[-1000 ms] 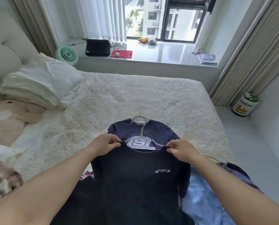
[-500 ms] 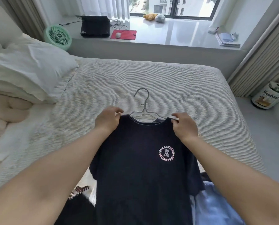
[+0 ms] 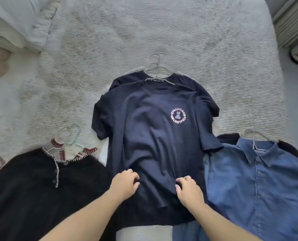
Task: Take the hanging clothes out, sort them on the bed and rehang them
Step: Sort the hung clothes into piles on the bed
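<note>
The single head-worn camera is looking steeply down from above the near edge of the bed (image 3: pixel 162 32), facing across toward its far side, sitting close over both forearms; its wide lens is taking in the pillows (image 3: pixel 18 20) far left and curtain (image 3: pixel 292 23) far right

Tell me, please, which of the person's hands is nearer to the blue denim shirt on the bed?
Right. The right hand rests on the navy T-shirt close beside the denim shirt; the left hand lies farther off, toward the black cardigan.
</note>
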